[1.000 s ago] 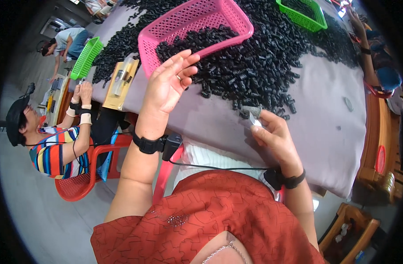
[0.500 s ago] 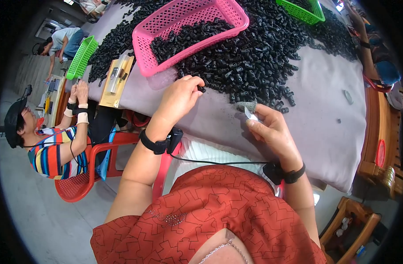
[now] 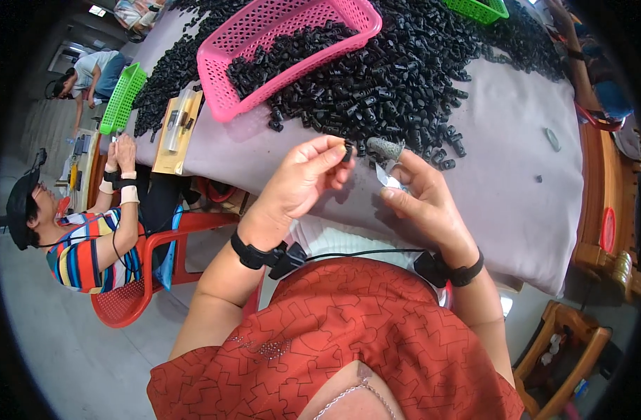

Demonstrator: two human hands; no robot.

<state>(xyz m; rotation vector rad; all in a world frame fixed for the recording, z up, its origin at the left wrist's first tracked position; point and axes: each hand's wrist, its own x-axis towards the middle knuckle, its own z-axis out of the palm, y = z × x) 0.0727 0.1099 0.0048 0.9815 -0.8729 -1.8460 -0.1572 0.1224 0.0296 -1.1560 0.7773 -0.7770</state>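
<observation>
My left hand (image 3: 308,173) pinches a small black cylindrical plastic part (image 3: 348,151) between thumb and fingertips, just above the table's near side. Facing it, my right hand (image 3: 427,190) is closed on a small flat tool with a pale, pointed blade (image 3: 388,176); its exact kind is unclear. A grey, rough-textured finger cover (image 3: 386,148) sits over the index fingertip of that hand. The blade and the part are apart by a short gap. Beyond both hands spreads a large heap of similar black plastic parts (image 3: 404,84).
A pink perforated basket (image 3: 226,112) holding black parts leans on the heap. Green baskets stand left (image 3: 126,94) and far right (image 3: 485,10). A cardboard sheet with packaged items (image 3: 170,159) lies left on the grey tablecloth (image 3: 502,182). Nearby, a seated person (image 3: 89,245) works.
My left hand has lifted from the heap's edge and come right and toward me with a black part. My right hand has shifted slightly left, its covered finger raised.
</observation>
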